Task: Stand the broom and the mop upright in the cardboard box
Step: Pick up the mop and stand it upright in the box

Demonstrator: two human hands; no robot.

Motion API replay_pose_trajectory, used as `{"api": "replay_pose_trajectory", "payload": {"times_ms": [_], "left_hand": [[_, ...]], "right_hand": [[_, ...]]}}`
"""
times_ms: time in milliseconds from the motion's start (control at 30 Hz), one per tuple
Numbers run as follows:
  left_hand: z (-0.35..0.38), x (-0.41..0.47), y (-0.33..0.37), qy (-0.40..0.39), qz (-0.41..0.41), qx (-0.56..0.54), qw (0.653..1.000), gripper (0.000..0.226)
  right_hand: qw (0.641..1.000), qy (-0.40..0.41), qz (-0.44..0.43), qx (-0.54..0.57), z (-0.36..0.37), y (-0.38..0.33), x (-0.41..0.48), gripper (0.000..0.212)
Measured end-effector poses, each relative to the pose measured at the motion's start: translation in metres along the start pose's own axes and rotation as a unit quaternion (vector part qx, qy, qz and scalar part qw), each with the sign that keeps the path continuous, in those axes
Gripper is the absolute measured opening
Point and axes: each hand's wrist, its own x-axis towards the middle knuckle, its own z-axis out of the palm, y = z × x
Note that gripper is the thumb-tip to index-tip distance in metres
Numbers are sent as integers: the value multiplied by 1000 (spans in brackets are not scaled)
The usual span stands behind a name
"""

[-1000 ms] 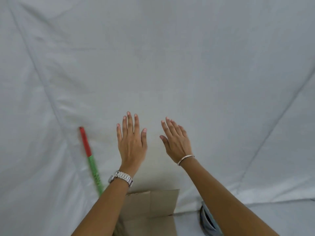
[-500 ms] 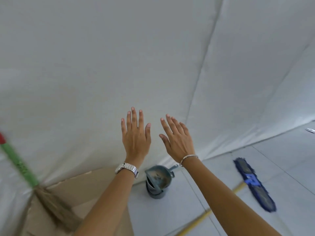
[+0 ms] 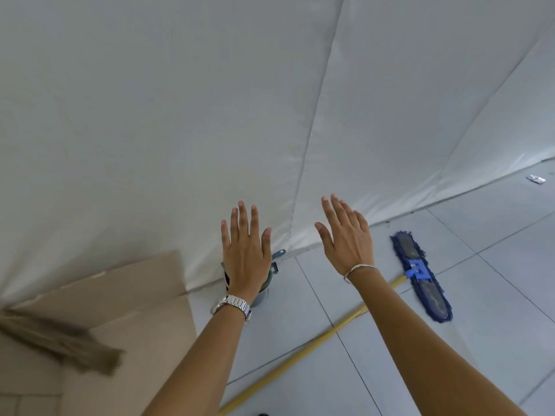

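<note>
The cardboard box sits at the lower left against the white sheet, flaps open. The broom's straw head lies inside it; its handle runs out of view on the left. The mop lies flat on the tiled floor to the right, with a blue head and a yellow handle that runs toward the bottom middle. My left hand and my right hand are raised in front of me with fingers spread. Both hold nothing. My right hand hovers left of the mop head.
A white fabric sheet covers the wall ahead. A dark green dustpan or bucket stands on the floor behind my left hand, next to the box. A small scrap lies at the far right on the grey tiles.
The view has swung right and down: the box, broom head, bucket and mop have come into sight. The green and red broom handle has left the frame. Both hands stayed raised and empty.
</note>
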Motion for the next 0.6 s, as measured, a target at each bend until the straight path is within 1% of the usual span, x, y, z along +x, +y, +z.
{"api": "replay_pose_trajectory", "payload": {"times_ms": [133,233,433,533,600], "left_hand": [[82,10,0,-52,-30,-1,998,57],[138,-1,-9,-89,-62,-8,994,56],[260,-46,-38,-141,-122,12,982,63],[322,-77,-49,-155,-169,24,973,66],[376,-106,-56,-170,-211,35,962,68]], "right_hand": [[998,-49,6,25,73,40,17,54],[996,-84,-5,39,128,62,13,53],[982,-174,-53,52,263,109,-3,54],[970,-225,-71,57,335,128,-21,57],[958,-265,-92,58,395,141,-40,58]]}}
